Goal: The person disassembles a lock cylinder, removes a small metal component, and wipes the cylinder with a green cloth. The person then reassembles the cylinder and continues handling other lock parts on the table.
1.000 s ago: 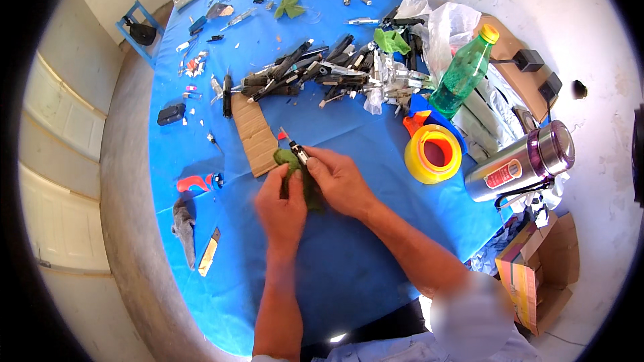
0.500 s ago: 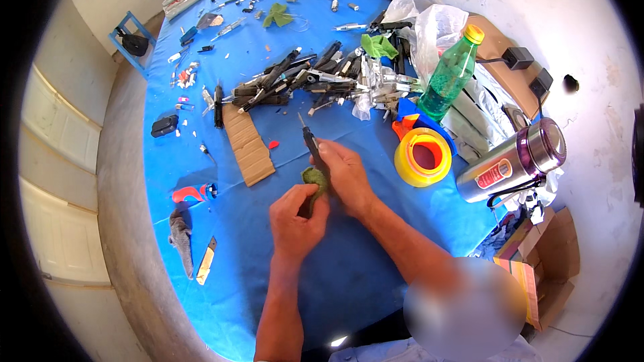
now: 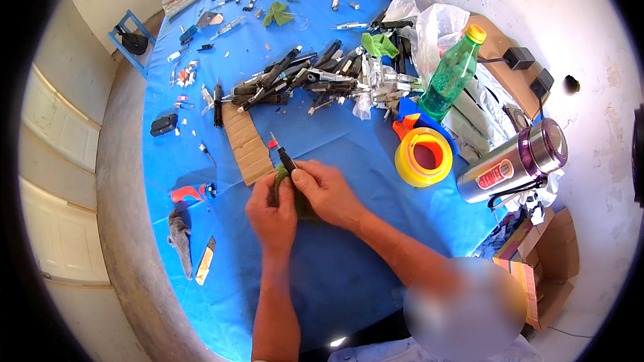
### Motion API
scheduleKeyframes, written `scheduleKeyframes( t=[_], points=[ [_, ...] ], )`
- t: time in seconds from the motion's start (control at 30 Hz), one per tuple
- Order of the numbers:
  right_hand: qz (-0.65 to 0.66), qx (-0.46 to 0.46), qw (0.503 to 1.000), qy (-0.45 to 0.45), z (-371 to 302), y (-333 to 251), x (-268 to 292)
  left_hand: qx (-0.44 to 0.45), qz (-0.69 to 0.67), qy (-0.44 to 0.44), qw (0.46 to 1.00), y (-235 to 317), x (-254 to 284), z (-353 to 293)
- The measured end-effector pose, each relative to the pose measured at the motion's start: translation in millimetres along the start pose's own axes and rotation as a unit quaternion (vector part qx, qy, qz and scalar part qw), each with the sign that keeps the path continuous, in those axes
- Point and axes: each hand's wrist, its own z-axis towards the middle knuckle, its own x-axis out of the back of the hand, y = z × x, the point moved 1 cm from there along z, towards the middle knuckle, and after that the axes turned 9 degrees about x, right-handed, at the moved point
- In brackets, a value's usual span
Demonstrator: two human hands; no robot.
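Note:
Over the near half of the blue-covered table, my right hand grips a slim black pen-shaped device with a thin metal tip pointing up and away to the left. My left hand pinches a green cloth against the device's lower part. Some of that cloth hangs beneath my right hand. Just beyond the device's tip lies a small red piece, next to a strip of brown cardboard. A large pile of similar black devices and clear parts spreads across the table beyond my hands.
On the right stand a green bottle, yellow tape rolls and a steel flask. At left lie a red-handled tool, a grey rag and a utility knife. A cardboard box sits at the lower right.
Both hands have shifted left, bringing the black device and green cloth along. The device now tilts further left, its tip near the red piece and cardboard.

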Motion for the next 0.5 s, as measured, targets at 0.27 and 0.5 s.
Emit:
scheduleKeyframes(
  t=[0.27, 0.5],
  points=[
    [0.020, 0.000, 0.992, 0.124, 8.6, 7.3, 15.7, -0.027, 0.053, -0.111, 0.992, 9.1, -10.1, -11.4],
    [0.032, -0.015, 0.982, 0.183, 15.5, 21.2, 35.5, -0.037, 0.047, -0.174, 0.983, 14.7, -17.4, -19.9]
  ],
)
